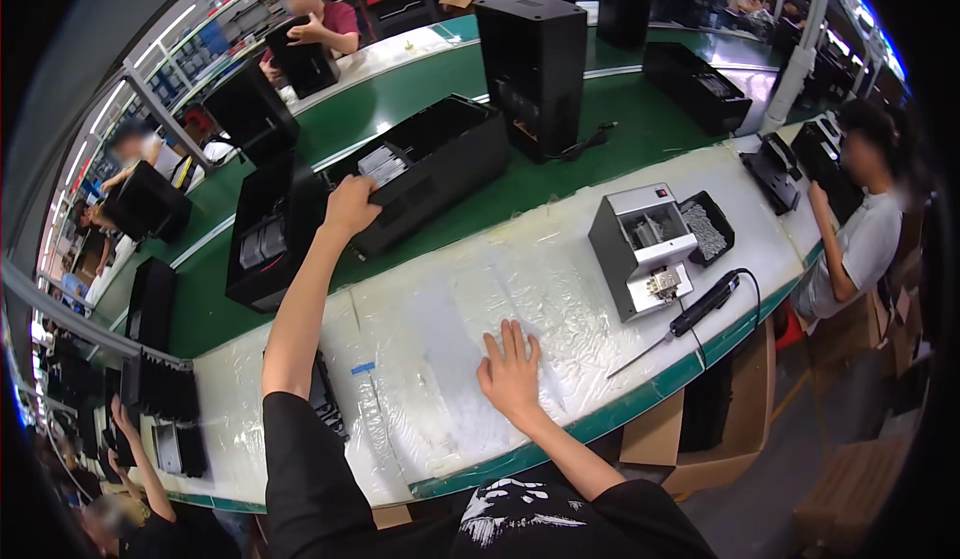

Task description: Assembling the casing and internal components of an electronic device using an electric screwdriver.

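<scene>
A black computer case [445, 174] lies on its side, open side up, on the green conveyor [625, 129] ahead of me. Grey metal parts show inside its left end. My left hand [350, 206] reaches out and has its fingers curled over that left end. On the plastic-covered white worktop [450, 289], my right hand [512, 371] rests palm down with fingers spread, holding nothing. To its right lies a black electric screwdriver [705, 304] with a long bit and a cord. Behind that stands a grey screw feeder [645, 249] beside a black tray of screws [708, 229].
An upright black case [532, 74] and a cable [590, 141] stand beyond on the conveyor. Another open case [268, 234] lies left. A cardboard box [745, 414] sits below the bench's right edge. Co-workers handle black parts across the line and at both sides.
</scene>
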The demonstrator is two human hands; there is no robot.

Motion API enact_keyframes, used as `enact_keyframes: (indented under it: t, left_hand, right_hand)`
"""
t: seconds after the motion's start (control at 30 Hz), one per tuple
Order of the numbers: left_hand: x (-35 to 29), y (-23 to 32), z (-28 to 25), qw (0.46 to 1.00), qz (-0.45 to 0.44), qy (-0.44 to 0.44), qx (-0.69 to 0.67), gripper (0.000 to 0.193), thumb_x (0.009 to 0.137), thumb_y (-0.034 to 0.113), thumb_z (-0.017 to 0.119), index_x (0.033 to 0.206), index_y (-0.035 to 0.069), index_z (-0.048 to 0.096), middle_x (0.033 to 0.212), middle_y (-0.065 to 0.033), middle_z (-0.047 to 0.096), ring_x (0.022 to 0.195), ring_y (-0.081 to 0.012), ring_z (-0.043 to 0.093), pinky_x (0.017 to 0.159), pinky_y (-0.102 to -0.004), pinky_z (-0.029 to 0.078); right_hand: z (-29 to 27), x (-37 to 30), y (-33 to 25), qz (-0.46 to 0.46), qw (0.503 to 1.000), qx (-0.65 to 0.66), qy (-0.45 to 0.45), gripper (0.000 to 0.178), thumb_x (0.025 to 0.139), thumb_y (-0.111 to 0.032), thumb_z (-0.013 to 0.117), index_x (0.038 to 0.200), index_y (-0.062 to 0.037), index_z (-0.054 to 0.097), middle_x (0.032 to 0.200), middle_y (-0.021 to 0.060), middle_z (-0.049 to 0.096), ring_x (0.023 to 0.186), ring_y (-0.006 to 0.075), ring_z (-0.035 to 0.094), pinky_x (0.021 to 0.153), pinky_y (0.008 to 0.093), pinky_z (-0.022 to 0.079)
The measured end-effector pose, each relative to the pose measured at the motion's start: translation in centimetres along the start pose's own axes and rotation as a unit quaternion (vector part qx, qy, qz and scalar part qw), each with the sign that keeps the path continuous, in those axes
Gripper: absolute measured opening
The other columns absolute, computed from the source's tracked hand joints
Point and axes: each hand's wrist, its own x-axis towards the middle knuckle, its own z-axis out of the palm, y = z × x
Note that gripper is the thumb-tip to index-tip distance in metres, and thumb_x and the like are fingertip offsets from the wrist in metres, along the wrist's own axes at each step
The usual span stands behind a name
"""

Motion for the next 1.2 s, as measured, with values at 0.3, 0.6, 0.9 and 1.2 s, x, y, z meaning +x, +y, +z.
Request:
enact_keyframes:
  t: [0.3, 0.6, 0.9, 1.2]
  left_hand:
    - [-6.9, 10.5, -5.4, 0.982, 0.009, -0.079, -0.172, 0.035, 0.06, 0.013, 0.073, 0.092, 0.001, 0.064, 0.077, -0.0148, 0.063, 0.075, -0.0302, 0.062, 0.067, -0.0374, 0.048]
    - [-20.9, 23.0, -8.0, 0.968, 0.012, -0.085, -0.235, 0.029, 0.07, -0.001, 0.064, 0.098, 0.001, 0.063, 0.091, -0.0134, 0.062, 0.092, -0.0291, 0.059, 0.073, -0.0335, 0.05]
    - [-26.9, 14.8, -12.1, 0.915, -0.209, -0.002, -0.344, 0.054, 0.061, 0.014, 0.073, 0.109, -0.001, 0.053, 0.112, -0.0154, 0.053, 0.104, -0.0268, 0.05, 0.091, -0.0355, 0.038]
    - [-31.2, 15.2, -4.7, 0.919, -0.17, -0.046, -0.352, 0.035, 0.06, 0.006, 0.073, 0.092, 0.0, 0.059, 0.086, -0.0123, 0.059, 0.083, -0.0285, 0.057, 0.077, -0.0324, 0.045]
  right_hand:
    - [-1.0, -0.1, 0.4, 0.046, 0.996, 0.071, -0.005, 0.049, 0.08, -0.02, 0.056, 0.122, 0.0028, 0.048, 0.131, 0.0229, 0.044, 0.126, 0.0356, 0.037, 0.104, 0.0497, 0.023]
    - [-3.9, 4.0, 1.3, 0.143, 0.851, 0.496, 0.096, 0.067, 0.085, -0.017, 0.052, 0.14, 0.0037, 0.02, 0.145, 0.0192, 0.023, 0.135, 0.0299, 0.023, 0.11, 0.0391, 0.016]
    - [-5.7, 7.9, 0.7, 0.202, 0.844, 0.49, 0.086, 0.075, 0.074, -0.009, 0.047, 0.141, 0.0047, 0.018, 0.145, 0.0187, 0.024, 0.134, 0.0273, 0.026, 0.109, 0.0327, 0.016]
    - [-6.5, 8.6, 3.1, 0.22, 0.838, 0.499, 0.004, 0.08, 0.063, -0.006, 0.049, 0.139, 0.0061, 0.027, 0.135, 0.0205, 0.04, 0.124, 0.0268, 0.039, 0.103, 0.0288, 0.028]
